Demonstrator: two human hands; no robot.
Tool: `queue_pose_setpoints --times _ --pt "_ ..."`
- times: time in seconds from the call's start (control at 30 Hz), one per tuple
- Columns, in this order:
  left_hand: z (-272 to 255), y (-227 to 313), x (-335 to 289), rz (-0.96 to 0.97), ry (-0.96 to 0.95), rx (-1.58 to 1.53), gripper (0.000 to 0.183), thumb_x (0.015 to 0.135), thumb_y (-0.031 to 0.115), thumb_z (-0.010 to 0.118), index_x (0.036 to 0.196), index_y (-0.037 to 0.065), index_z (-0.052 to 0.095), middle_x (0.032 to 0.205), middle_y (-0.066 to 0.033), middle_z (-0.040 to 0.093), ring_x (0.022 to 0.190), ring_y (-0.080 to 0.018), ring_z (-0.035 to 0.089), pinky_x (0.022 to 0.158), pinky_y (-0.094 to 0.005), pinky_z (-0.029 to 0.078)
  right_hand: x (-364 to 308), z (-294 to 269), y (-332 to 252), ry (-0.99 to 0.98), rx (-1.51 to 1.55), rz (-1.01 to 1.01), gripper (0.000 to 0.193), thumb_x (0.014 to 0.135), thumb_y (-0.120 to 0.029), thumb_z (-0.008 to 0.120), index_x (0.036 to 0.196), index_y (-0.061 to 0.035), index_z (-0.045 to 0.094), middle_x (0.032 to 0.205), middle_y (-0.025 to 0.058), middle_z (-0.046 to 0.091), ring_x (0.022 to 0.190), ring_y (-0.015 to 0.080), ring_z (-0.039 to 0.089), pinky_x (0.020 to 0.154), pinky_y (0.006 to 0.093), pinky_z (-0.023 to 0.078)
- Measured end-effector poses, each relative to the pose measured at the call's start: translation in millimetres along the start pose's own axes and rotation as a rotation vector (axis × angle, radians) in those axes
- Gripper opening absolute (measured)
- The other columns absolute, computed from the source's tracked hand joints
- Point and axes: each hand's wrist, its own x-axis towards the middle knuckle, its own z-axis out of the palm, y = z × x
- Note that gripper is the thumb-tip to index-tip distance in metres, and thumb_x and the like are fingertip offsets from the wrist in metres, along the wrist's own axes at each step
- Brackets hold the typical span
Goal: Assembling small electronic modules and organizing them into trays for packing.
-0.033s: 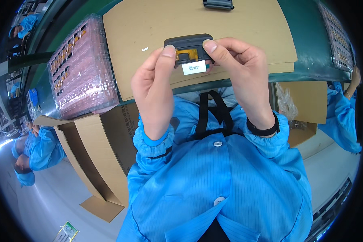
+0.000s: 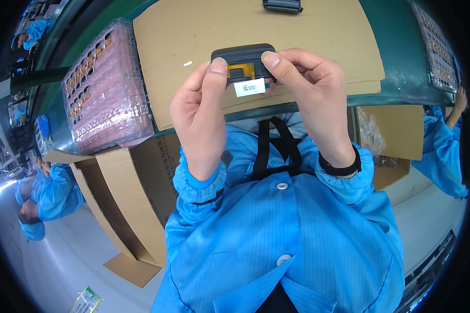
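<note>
- Green counter [image 2: 375, 31] is carrying a cardboard sheet [image 2: 318, 31].
- Dark housing [image 2: 244, 52] is staying between both hands, over the sheet, long axis running left-right.
- Left hand [image 2: 201, 107] and right hand [image 2: 318, 81] are pinching opposite ends, fingers clamped on it; neither sitting nearer.

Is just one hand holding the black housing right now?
No: the left hand and the right hand grip opposite ends of the black housing.
</note>
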Motion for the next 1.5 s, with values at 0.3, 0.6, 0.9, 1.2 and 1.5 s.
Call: queue_pose_setpoints --times 0.3,0.6,0.9,1.2,1.5 --pt "9.8 -18.0 -2.9 0.204 0.127 0.214 0.026 0.102 0.017 0.052 0.105 -0.007 0.062 0.09 -0.0072 0.068 0.078 -0.0068 0.06 0.067 -0.0217 0.047 -2.0 3.7 6.2 0.014 0.11 0.038 0.02 0.092 -0.014 0.068 0.092 0.0062 0.07 0.073 0.0072 0.068 0.064 0.0102 0.065 0.058 0.0213 0.052" --pt "-14.8 -62.7 8.4 -0.072 0.234 -0.003 0.017 0.094 0.01 0.065 0.106 0.003 0.055 0.082 -0.0053 0.069 0.079 -0.0073 0.059 0.074 -0.0232 0.045 -12.8 -15.7 54.1 -0.064 0.023 0.426 0.03 0.094 -0.021 0.067 0.104 0.0075 0.064 0.081 0.01 0.069 0.066 0.0124 0.067 0.055 0.0233 0.052" --pt "-5.6 -83.2 13.2 0.083 0.302 0.497 0.018 0.092 0.012 0.07 0.101 0.002 0.06 0.077 -0.0028 0.062 0.066 -0.0062 0.051 0.061 -0.0223 0.043 -10.9 2.2 75.1 -0.071 0.36 0.616 0.024 0.096 -0.015 0.062 0.103 0.0076 0.062 0.084 0.0153 0.069 0.065 0.0184 0.069 0.052 0.0266 0.054" --pt "-17.0 -88.0 13.5 0.176 0.073 0.747 0.009 0.082 0.013 0.076 0.084 0.005 0.071 0.074 -0.0059 0.058 0.073 -0.0202 0.055 0.065 -0.0326 0.045 -10.2 0.8 79.6 -0.035 0.25 0.562 0.023 0.097 -0.015 0.059 0.101 0.008 0.061 0.075 0.014 0.066 0.057 0.018 0.066 0.045 0.028 0.051" --pt "-13.4 -90.2 13.7 0.51 0.051 0.802 0.008 0.08 0.002 0.073 0.084 0.002 0.067 0.084 -0.0085 0.065 0.075 -0.0247 0.06 0.066 -0.0335 0.048 -8.2 -0.8 72.7 -0.011 0.21 0.571 0.025 0.1 -0.018 0.053 0.091 0.0043 0.06 0.068 0.0114 0.064 0.053 0.0163 0.064 0.043 0.0264 0.048"
